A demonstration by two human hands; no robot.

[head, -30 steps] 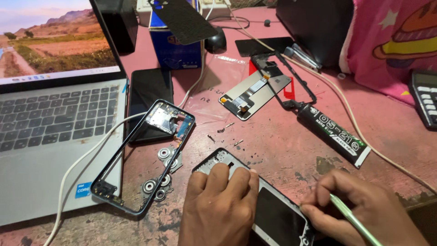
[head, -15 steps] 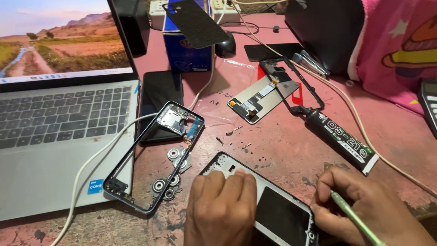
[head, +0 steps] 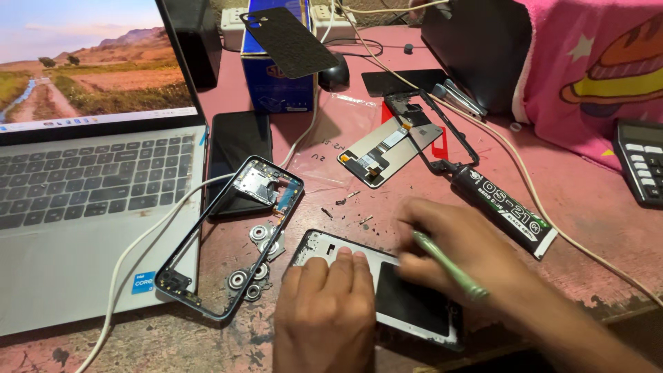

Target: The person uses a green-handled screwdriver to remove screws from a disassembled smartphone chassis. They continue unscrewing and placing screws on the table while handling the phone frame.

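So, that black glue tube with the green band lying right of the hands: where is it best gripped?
Probably around the middle of the black glue tube, fingers closing across its narrow width from above. It lies flat and slanted on the pink table, nozzle up-left near an empty black phone frame, with bare table along both long sides.

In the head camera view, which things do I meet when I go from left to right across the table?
Laptop → empty phone frame → left hand on the opened phone → right hand with green tool → black glue tube → calculator.
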